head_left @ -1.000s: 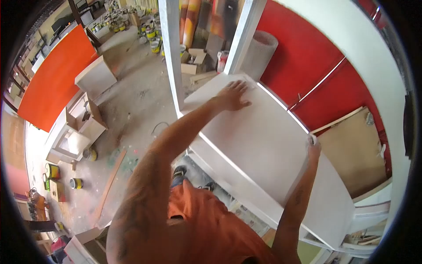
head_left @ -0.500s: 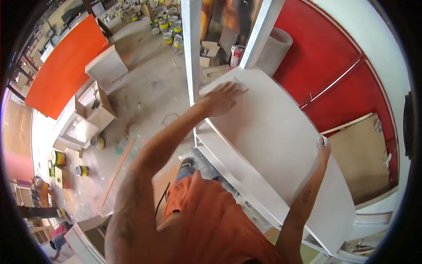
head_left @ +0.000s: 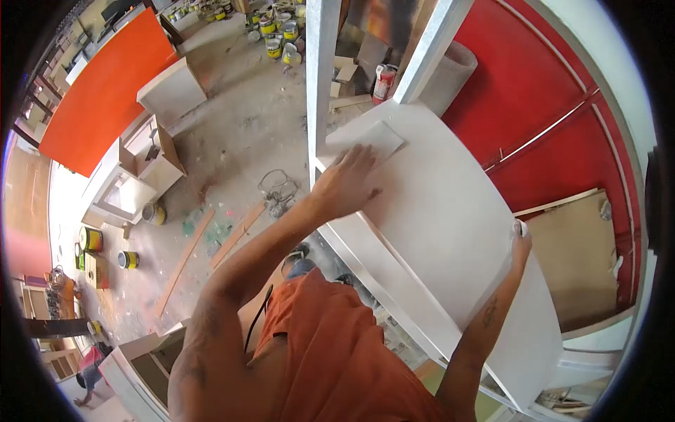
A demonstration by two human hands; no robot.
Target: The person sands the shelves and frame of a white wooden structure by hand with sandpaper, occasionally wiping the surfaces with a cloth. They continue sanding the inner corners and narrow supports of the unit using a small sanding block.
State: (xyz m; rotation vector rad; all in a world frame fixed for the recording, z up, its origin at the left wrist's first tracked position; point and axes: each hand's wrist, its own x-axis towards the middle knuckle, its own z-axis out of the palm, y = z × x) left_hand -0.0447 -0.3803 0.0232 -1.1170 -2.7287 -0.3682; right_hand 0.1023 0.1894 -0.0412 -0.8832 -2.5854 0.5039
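Observation:
A large white panel [head_left: 436, 211], the top of a white cabinet, slopes away in front of me. My left hand [head_left: 348, 183] lies flat on its near left part. The fingertips touch the near edge of a pale rectangular sheet [head_left: 376, 137] that lies on the panel by the corner. My right hand [head_left: 521, 243] is clasped over the panel's right edge, with a small white bit showing at the fingers. A white upright post [head_left: 322, 77] rises just left of my left hand.
Red wall panels [head_left: 534, 105] stand behind the cabinet, with a brown board [head_left: 573, 260] to the right. On the dusty floor are paint tins [head_left: 128, 259], a tangle of wire [head_left: 278, 188], wooden strips [head_left: 183, 260], white cabinet parts [head_left: 172, 91] and an orange board [head_left: 105, 84].
My left hand has slid back toward me along the panel, and the pale sheet now shows beyond its fingertips. My right hand stays on the right edge.

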